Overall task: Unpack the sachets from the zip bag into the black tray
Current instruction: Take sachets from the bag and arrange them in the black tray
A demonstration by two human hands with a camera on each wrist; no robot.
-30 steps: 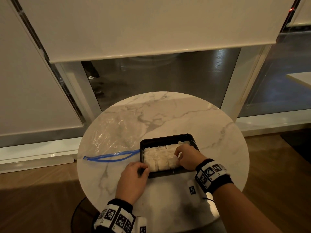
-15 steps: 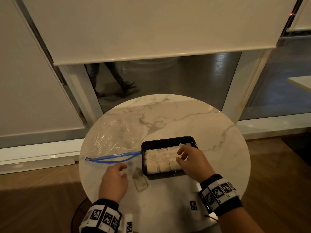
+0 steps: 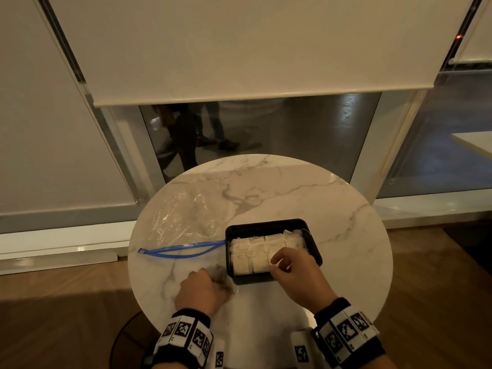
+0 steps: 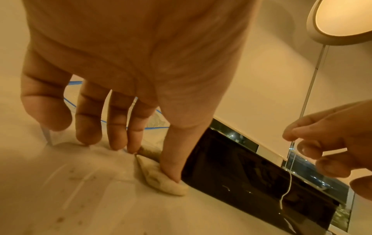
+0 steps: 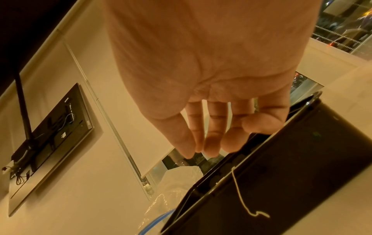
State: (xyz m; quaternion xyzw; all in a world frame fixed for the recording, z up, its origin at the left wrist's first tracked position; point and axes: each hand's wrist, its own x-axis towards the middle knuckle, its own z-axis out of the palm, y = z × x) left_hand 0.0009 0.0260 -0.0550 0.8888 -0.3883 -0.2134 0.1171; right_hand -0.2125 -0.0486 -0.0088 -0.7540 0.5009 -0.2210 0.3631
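The black tray (image 3: 266,223) sits on the round marble table and holds several white sachets (image 3: 255,251) in rows. Left of it lies the clear zip bag (image 3: 183,217), flat, with its blue zipper (image 3: 181,249) open. One loose sachet (image 4: 159,179) lies on the table by the tray's near left corner. My left hand (image 4: 153,165) pinches it between thumb and fingertips. My right hand (image 3: 282,262) hovers over the tray's near rim (image 5: 292,174), fingers relaxed and holding nothing that shows. A white thread (image 5: 238,194) hangs over the tray's outer wall.
The marble table (image 3: 292,187) is small, and its near edge is close under both wrists. Behind it stand a glass wall and a lowered roller blind (image 3: 239,49). Wooden floor surrounds the table.
My left hand left the tray's corner, pulled back to the left, then came down on the loose sachet lying on the table. My right hand slid toward the tray's near rim.
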